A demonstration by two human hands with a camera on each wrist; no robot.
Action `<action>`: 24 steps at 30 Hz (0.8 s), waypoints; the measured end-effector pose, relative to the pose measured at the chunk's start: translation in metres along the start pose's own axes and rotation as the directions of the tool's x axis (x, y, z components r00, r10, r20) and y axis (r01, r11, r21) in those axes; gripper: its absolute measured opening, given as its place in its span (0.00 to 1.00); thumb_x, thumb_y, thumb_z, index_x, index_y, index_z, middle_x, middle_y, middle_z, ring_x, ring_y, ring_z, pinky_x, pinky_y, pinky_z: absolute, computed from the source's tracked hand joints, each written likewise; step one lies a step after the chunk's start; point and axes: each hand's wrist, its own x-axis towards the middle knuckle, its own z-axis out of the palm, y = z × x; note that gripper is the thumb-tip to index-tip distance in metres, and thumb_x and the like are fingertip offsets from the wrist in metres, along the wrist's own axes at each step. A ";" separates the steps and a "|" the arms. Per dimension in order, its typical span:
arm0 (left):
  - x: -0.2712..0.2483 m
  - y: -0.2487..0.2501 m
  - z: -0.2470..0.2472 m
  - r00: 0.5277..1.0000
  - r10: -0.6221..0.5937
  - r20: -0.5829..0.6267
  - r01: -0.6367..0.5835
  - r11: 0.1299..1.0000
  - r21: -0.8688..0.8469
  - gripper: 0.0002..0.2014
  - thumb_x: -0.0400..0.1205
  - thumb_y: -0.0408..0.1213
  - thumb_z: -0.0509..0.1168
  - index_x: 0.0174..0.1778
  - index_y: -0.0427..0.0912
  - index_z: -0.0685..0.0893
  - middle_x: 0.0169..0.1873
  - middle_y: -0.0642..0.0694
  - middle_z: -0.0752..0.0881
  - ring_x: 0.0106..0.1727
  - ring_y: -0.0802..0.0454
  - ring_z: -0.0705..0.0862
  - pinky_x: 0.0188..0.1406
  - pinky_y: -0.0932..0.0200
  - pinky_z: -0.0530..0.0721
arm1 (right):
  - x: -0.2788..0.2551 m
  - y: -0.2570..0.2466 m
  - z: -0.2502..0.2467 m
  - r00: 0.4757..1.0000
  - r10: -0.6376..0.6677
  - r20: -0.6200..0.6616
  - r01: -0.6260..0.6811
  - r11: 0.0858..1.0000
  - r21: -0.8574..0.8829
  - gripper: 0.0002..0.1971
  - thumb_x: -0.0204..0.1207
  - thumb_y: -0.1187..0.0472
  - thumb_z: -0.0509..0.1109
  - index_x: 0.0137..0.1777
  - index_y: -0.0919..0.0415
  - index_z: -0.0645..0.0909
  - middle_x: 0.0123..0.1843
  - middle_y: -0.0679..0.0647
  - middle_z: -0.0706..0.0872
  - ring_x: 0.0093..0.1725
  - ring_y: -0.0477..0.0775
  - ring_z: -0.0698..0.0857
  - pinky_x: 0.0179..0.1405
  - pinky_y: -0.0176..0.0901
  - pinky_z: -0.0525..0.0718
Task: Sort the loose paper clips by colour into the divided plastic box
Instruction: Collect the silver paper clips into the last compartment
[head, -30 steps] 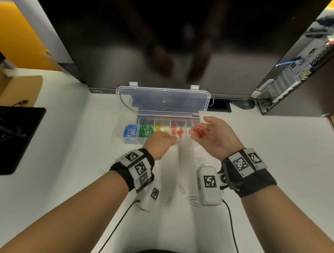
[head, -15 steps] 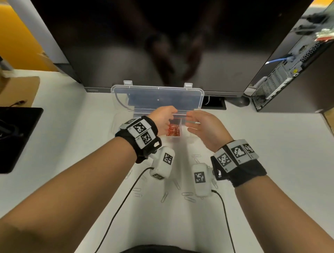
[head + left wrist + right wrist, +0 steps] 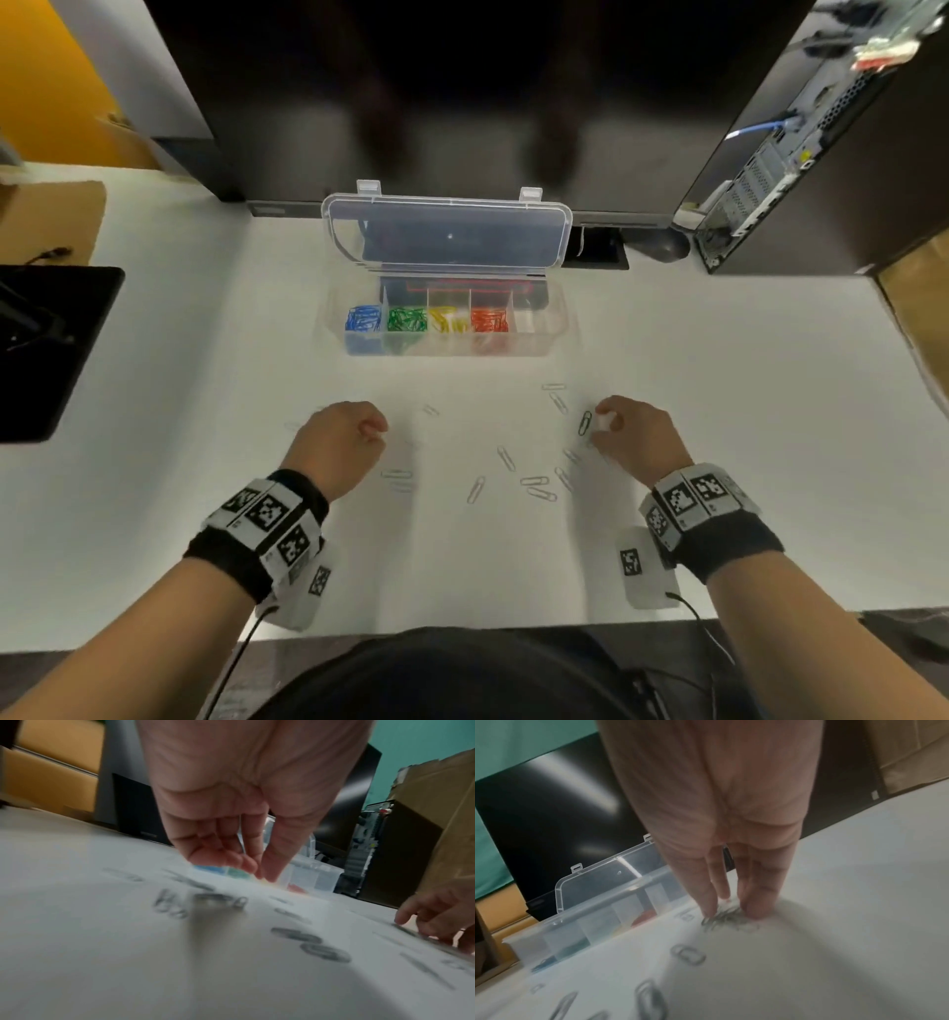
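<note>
The clear divided box (image 3: pixel 561 329) stands open, its lid (image 3: pixel 447 236) leaning back. Its compartments hold blue clips (image 3: pixel 363 318), green clips (image 3: pixel 406 319), yellow clips (image 3: pixel 449 321) and red clips (image 3: pixel 489 321); the rightmost one looks empty. Several silver clips (image 3: pixel 506 457) lie loose on the white table in front of it. My right hand (image 3: pixel 595 424) pinches a silver clip (image 3: pixel 585 422) at the table; in the right wrist view its fingertips (image 3: pixel 754 912) press on a small bunch of clips (image 3: pixel 725 918). My left hand (image 3: pixel 377 431) is curled just above the table with nothing visible in it (image 3: pixel 257 874).
A dark monitor (image 3: pixel 462 103) stands right behind the box. A computer tower (image 3: pixel 801 133) is at the back right with a mouse (image 3: pixel 662 245) beside it. A black device (image 3: pixel 46 349) and cardboard (image 3: pixel 51 216) occupy the left. The table's front edge (image 3: pixel 462 624) is near my body.
Both hands have pulled back from over the red compartment to the table in front of the box. The right hand now pinches a silver clip.
</note>
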 end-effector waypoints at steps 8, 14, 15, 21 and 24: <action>-0.015 -0.051 -0.014 0.972 -0.223 -0.073 0.231 0.964 0.135 0.28 0.78 0.42 0.68 0.74 0.42 0.73 0.70 0.37 0.73 0.71 0.39 0.72 0.71 0.52 0.70 | -0.002 -0.023 0.034 0.979 -0.062 -0.192 0.047 0.996 -0.078 0.14 0.78 0.62 0.62 0.59 0.65 0.83 0.55 0.64 0.85 0.55 0.65 0.82 0.47 0.45 0.76; -0.010 -0.035 -0.010 0.987 -0.126 -0.102 0.138 0.983 0.124 0.13 0.80 0.37 0.64 0.60 0.43 0.86 0.62 0.43 0.85 0.64 0.43 0.81 0.60 0.59 0.76 | -0.007 -0.058 0.051 0.990 -0.061 -0.126 0.061 0.998 -0.006 0.15 0.78 0.66 0.62 0.64 0.63 0.80 0.61 0.62 0.85 0.62 0.63 0.82 0.62 0.49 0.79; -0.008 -0.031 -0.009 0.989 -0.114 -0.097 0.127 0.983 0.134 0.12 0.80 0.36 0.63 0.56 0.43 0.87 0.59 0.44 0.86 0.62 0.43 0.82 0.59 0.59 0.77 | -0.007 -0.065 0.054 0.992 -0.074 -0.107 0.075 0.997 0.006 0.16 0.78 0.67 0.62 0.64 0.63 0.80 0.61 0.62 0.85 0.62 0.63 0.82 0.63 0.49 0.80; 0.005 -0.016 -0.008 0.999 -0.035 0.036 0.030 0.991 0.130 0.08 0.78 0.36 0.65 0.47 0.42 0.89 0.50 0.45 0.88 0.54 0.45 0.85 0.49 0.61 0.78 | 0.002 -0.081 0.051 0.992 -0.122 -0.046 0.122 0.993 0.005 0.13 0.75 0.65 0.65 0.59 0.61 0.83 0.61 0.58 0.86 0.62 0.58 0.82 0.64 0.45 0.79; 0.012 -0.019 -0.015 1.000 0.011 -0.013 -0.010 0.996 0.088 0.08 0.79 0.36 0.65 0.47 0.39 0.88 0.47 0.41 0.83 0.54 0.43 0.84 0.48 0.60 0.76 | 0.003 -0.081 0.045 0.983 -0.184 -0.004 0.183 0.980 -0.077 0.16 0.77 0.63 0.66 0.65 0.60 0.81 0.63 0.59 0.84 0.63 0.59 0.82 0.64 0.47 0.79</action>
